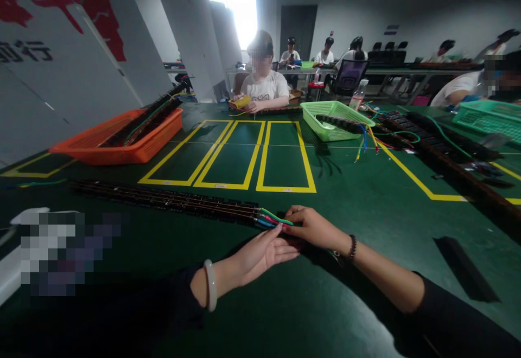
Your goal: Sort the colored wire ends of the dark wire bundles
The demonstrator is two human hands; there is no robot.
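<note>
A long dark strip (pixel 171 199) with thin copper-coloured lines lies across the green table. Green, red and blue wires (pixel 271 219) come out of its right end. My right hand (pixel 311 227) pinches these wires near their ends, thumb and fingers pressed together. Just beside it on the left, my left hand (pixel 262 255) is turned palm up with its fingers stretched out under the wires, its thumb tip touching them. The wire ends are hidden by my fingers.
An orange basket (pixel 122 154) with dark strips is at the left, a green basket (pixel 325 130) beyond the yellow-taped frames. More strips (pixel 459 168) with wires lie at the right, near a black flat piece (pixel 466 268). A person (pixel 264 84) sits across the table.
</note>
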